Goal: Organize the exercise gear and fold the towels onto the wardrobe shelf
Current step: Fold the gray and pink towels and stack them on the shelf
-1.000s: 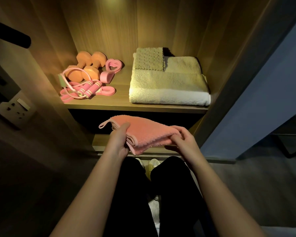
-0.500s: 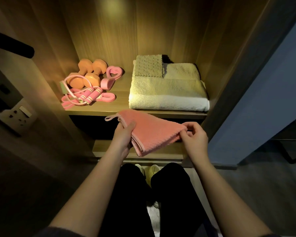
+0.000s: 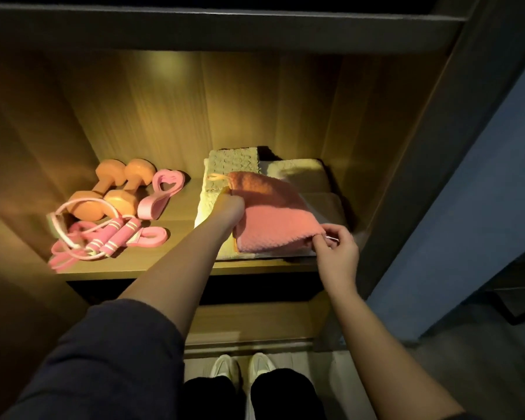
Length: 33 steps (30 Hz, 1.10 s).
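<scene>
A folded pink towel [image 3: 273,219] rests atop the cream towel stack [image 3: 300,174] on the right of the wardrobe shelf [image 3: 179,219], while two orange dumbbells [image 3: 109,192], a pink skipping rope [image 3: 115,239] and a heart-shaped pink loop [image 3: 164,189] cluster at the left.

Pale shoes [image 3: 259,366] (a pair, side by side) show below, a blue-grey wall [image 3: 482,207] at right.

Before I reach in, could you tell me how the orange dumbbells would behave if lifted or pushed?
The orange dumbbells look solid, so they are probably rigid and heavy for their size. Their ends appear flat-sided, so they likely would not roll far. The cord of the jump rope loops over their near ends and may drag along.
</scene>
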Available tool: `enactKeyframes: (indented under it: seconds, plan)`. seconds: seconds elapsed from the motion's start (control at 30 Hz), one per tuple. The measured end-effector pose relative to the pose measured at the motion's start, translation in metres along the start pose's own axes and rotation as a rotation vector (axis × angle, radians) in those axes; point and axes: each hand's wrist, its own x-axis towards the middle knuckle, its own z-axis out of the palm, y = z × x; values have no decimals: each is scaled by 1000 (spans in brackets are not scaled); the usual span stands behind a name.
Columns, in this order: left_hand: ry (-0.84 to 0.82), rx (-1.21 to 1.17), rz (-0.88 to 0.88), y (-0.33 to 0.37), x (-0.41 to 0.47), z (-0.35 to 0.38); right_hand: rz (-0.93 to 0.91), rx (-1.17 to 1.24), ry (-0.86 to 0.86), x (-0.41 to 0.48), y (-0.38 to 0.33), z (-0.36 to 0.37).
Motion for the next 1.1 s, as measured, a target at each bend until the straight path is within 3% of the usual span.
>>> enactKeyframes:
  seconds: [0.1,0.2,0.27,0.33,0.43,0.53,0.6,0.67,0.77,0.83,1.1]
  plan:
    - [43,111,-25,-15,24,9,311,101,-53,12,11,15]
    - [78,245,-84,-32,35,8,756,477,-145,6,13,17]
    - [95,361,-120,-36,35,7,916,717,-183,-3,12,12]
    - [211,509,1,-38,29,10,977,906,-226,-11,10,9]
    - [374,771,365,-40,9,15,980,1001,-237,-21,3,12]
    - [442,1132,415,-34,-3,18,935,1030,-158,-23,-2,17]
    - [375,1207,517,-34,-2,19,911,1082,-128,-23,-2,23]
    - [206,1171,645,-42,4,21,886,1146,-138,-23,-2,29]
    - [-37,1111,516,-52,17,16,822,1275,-188,-21,-2,37]
    - [-103,1127,467,-56,22,13,764,1336,-225,-19,-4,45]
    - [-115,1132,469,-63,18,8,636,1291,-175,-6,-5,77]
